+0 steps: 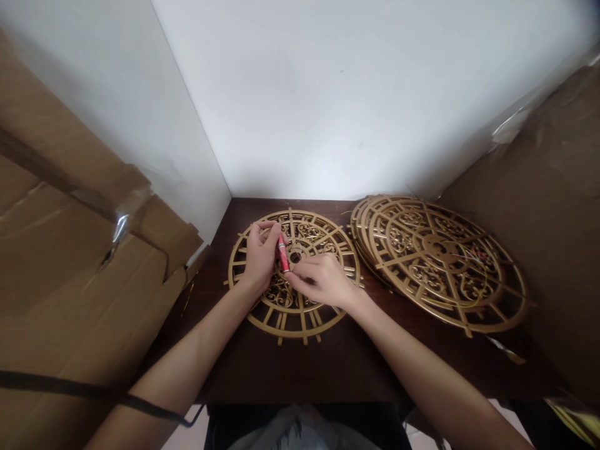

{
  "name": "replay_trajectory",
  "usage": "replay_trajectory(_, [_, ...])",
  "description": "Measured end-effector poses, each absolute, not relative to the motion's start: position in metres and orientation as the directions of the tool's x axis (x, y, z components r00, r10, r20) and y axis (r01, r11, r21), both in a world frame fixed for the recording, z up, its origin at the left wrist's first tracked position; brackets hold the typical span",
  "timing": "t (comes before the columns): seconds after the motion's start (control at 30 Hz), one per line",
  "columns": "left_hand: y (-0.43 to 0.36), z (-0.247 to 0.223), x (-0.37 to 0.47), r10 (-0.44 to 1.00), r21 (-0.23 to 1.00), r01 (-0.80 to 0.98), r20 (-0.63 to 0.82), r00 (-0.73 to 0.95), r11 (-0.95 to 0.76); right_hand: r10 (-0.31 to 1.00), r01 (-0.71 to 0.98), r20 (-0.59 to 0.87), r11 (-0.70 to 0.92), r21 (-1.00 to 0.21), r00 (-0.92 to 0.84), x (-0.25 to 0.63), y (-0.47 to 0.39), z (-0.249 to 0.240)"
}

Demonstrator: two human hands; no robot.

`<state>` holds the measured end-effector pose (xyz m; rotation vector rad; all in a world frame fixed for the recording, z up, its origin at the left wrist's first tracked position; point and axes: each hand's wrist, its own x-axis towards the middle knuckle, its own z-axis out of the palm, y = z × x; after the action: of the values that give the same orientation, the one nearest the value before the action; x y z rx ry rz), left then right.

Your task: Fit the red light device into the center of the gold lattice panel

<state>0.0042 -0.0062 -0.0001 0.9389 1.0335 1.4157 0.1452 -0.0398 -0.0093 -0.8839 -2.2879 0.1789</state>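
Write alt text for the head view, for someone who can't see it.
Left hand and right hand meet at a small red tube over a gold openwork disc with Roman numerals, on a dark table; similar discs are stacked to the right.

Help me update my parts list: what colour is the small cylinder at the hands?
The cylinder is mostly red, seen best in the head view.

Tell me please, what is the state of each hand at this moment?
Left hand: closed, holding a red tube near its upper end.
Right hand: fingers curled at the tube's lower end; whether they grip it cannot be told.
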Motion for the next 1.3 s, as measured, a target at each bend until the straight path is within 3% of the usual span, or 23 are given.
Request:
replay_trajectory(0.63, [-0.0050, -0.0055, 0.0023, 0.998, 0.962, -0.270, 0.024, -0.057, -0.038, 0.666, 0.565, 0.468, 0.744, -0.358, -0.581, 0.1447, -0.0399, -0.0082])
replay_trajectory(1.3, [-0.0057, 0.0008, 0.0032, 0.998, 0.951, -0.308, -0.024, -0.065, 0.003, 0.677, 0.582, 0.488, 0.731, -0.357, -0.551, 0.1449, -0.0401, -0.0083])
